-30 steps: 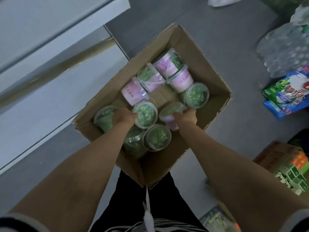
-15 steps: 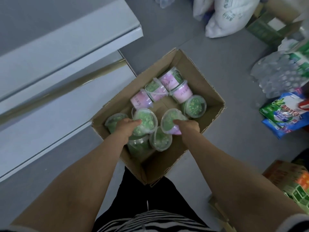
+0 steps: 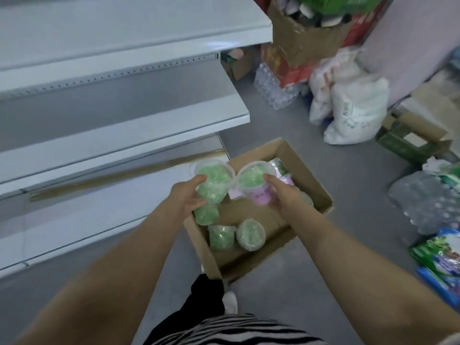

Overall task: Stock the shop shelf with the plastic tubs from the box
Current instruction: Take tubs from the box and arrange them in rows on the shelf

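An open cardboard box [image 3: 311, 170] sits on the grey floor beside the white shop shelf [image 3: 124, 135]. My left hand [image 3: 186, 195] grips a clear tub of green beads [image 3: 214, 180] above the box's left edge. My right hand [image 3: 283, 192] holds a tub with a purple label [image 3: 254, 185], lid tilted toward me, over the box. The two held tubs touch at their rims. Several more tubs lie in the box, among them a green one [image 3: 221, 237] and one with a clear lid [image 3: 250, 235].
The bare white shelf boards [image 3: 99, 38] run along the left. White sacks [image 3: 353, 113], cardboard boxes [image 3: 298, 38] and shrink-wrapped water bottles [image 3: 428, 197] crowd the floor at the right and back. Colourful packets [image 3: 440, 260] lie at the right edge.
Both hands closed on a tub inside the box and have lifted them up out of it. My view has tilted up, so more of the shelf and the back of the room shows.
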A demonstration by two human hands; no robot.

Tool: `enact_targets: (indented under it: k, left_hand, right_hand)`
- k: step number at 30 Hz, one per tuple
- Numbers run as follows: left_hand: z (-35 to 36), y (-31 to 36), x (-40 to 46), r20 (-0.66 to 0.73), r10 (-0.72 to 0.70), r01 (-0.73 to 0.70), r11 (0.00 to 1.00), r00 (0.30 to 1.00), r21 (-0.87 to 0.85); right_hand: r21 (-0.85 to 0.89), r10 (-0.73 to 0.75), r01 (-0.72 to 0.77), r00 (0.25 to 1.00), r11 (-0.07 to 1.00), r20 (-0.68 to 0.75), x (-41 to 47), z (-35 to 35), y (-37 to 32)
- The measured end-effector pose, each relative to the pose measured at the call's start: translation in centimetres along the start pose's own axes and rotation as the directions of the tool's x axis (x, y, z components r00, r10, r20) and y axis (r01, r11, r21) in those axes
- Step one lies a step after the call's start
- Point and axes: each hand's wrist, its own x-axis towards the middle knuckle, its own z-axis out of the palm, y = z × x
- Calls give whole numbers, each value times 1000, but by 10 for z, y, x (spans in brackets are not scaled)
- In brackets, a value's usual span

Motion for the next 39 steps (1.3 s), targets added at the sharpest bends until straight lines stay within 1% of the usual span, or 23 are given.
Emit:
enact_targets:
  k: [1,3,6,8,10,12,14,18,22,24,27,32,34,37,39]
  left_hand:
    - [-6,12,-15,11,33,-32,999,999,-44]
    - [-20,38,-44,2,104,-104,991,995,-87]
    - [-48,78,-85,-73,231,-240,958,970,-157]
    - [-70,103,-112,-103,301,-317,922,948,-222]
    - [-92,127,-135,-128,356,-378,887,926,-264]
    - [-115,151,-153,-142,414,-437,852,899,-289]
    - [-137,176,-167,-178,447,-481,819,877,-313]
    - [-184,223,-176,-268,512,-577,736,816,-353]
    - [-222,260,-159,-313,516,-603,717,797,-351]
    - [-236,280,-147,-310,524,-609,698,793,-377]
    - [-246,305,-123,-318,520,-609,694,793,-384]
    - [-256,334,-81,-308,531,-612,724,789,-320]
    - [-256,339,-72,-348,545,-636,728,763,-255]
    - [-257,342,-66,-467,572,-673,736,675,-71]
    - [-258,342,-64,-502,602,-675,736,621,48]
  right_hand:
    - [7,-45,45,999,999,13,-12,6,-12]
    - [48,-122,118,989,992,87,-34,20,-36]
    - [97,-209,191,947,977,245,-71,49,-70]
    - [108,-278,256,907,961,317,-94,69,-91]
    - [116,-339,320,849,940,404,-120,89,-109]
    - [117,-375,367,789,923,487,-147,114,-128]
    - [142,-403,390,746,910,531,-166,143,-146]
    - [191,-456,422,721,886,521,-199,199,-177]
    - [216,-458,407,731,888,505,-212,247,-195]
    - [220,-458,404,736,888,498,-216,271,-201]
    - [228,-455,395,739,890,496,-216,300,-207]
    - [240,-473,408,749,881,464,-212,328,-218]
    - [246,-478,410,755,878,449,-209,334,-221]
    - [248,-476,407,771,879,423,-206,343,-225]
    - [256,-476,402,780,879,406,-204,349,-225]
